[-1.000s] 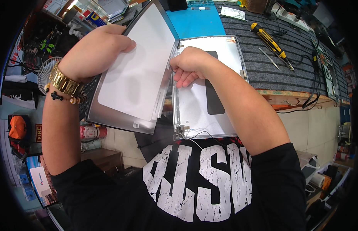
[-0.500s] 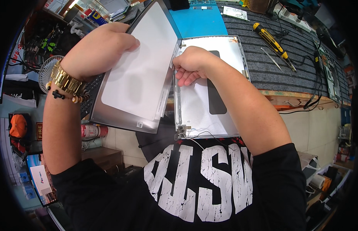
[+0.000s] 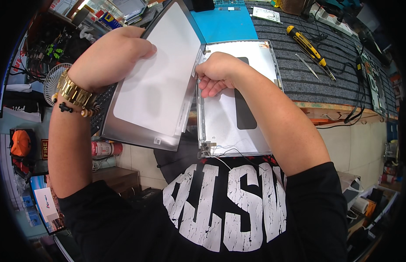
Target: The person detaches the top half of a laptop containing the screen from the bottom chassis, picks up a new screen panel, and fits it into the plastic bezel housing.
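The left hand [image 3: 113, 54] grips the top edge of a thin screen panel [image 3: 155, 87]. Its fingers curl over that edge and pinch it, with the thumb on the white face. The panel is tilted up, like an open book page. Its low edge hangs out past the table [image 3: 307, 105] edge, over the person's lap. Its right edge runs just beside the left rim of a silver laptop lid [image 3: 225, 122].

The lid lies flat, partly on the table and partly sticking out over the edge toward the person's black shirt [image 3: 220, 205]. A black strip [image 3: 243, 109] runs down its middle. A small hinge [image 3: 207, 148] sits at its low left corner, and thin wires [image 3: 229, 157] trail from there across the lid's bottom edge.

The right hand [image 3: 218, 72] rests on the upper left part of the lid, right where the panel and the lid meet. Its fingers are curled in loosely, tips pointing down at the lid. I cannot tell if they pinch anything.

There is open room on the table to the right. A grey ribbed mat [image 3: 294, 56] covers it there. A yellow and black screwdriver [image 3: 305, 43] lies on the mat, well apart from both hands, with thin tweezers [image 3: 307, 65] near it. A blue mat [image 3: 225, 24] lies behind the lid. To the left, past the panel, a small fan [image 3: 54, 83] stands lower down.
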### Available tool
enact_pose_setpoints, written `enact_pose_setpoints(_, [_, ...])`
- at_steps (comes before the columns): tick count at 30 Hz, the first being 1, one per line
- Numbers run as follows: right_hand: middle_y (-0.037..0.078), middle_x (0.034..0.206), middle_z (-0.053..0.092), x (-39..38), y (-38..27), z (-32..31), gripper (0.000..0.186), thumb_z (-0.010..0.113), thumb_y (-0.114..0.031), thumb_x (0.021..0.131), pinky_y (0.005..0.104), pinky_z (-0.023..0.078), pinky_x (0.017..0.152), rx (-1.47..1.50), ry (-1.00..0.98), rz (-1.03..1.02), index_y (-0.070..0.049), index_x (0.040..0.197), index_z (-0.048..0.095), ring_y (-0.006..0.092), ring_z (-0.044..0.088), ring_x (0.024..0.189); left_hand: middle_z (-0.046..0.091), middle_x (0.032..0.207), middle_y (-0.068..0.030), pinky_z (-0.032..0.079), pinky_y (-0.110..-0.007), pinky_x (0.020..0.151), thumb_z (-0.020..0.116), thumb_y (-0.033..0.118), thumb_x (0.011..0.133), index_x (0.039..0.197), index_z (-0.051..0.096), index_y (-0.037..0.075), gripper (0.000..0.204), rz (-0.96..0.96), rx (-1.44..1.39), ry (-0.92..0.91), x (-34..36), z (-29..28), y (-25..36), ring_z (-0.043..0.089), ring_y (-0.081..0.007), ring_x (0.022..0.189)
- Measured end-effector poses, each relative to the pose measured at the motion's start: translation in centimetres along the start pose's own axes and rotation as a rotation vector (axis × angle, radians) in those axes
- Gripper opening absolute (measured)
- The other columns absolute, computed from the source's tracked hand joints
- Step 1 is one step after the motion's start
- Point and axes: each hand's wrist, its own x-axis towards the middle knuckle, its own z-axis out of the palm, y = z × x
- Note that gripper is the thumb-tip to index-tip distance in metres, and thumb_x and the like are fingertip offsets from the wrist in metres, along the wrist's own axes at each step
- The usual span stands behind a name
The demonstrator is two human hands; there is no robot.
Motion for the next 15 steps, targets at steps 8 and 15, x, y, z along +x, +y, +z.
enact_pose_setpoints(8, [0.02, 0.087, 0.074, 0.3, 0.5, -0.7, 0.023, 0.064, -0.011, 0.098, 0.0376, 0.068, 0.058, 0.035, -0.044, -0.011, 0.012, 0.102, 0.067, 0.0324, 0.081, 0.072, 0.068, 0.092, -0.0133, 0.053, -0.038, 0.072, 0.065, 0.015, 0.099, 0.1, 0.073, -0.007, 0.023, -0.097, -0.155, 0.007, -0.1, 0.1, -0.2, 0.068, -0.0258, 0.078])
enact_pose_setpoints(15, [0.024, 0.09, 0.076, 0.7, 0.4, -1.4, 0.021, 0.059, -0.008, 0.099, 0.0395, 0.07, 0.06, 0.066, -0.096, 0.033, 0.012, 0.105, 0.064, 0.0357, 0.082, 0.076, 0.072, 0.089, -0.0146, 0.054, -0.037, 0.071, 0.066, 0.021, 0.099, 0.097, 0.07, -0.008, 0.029, -0.095, -0.192, 0.03, 0.1, 0.3, -0.7, 0.069, -0.0231, 0.075])
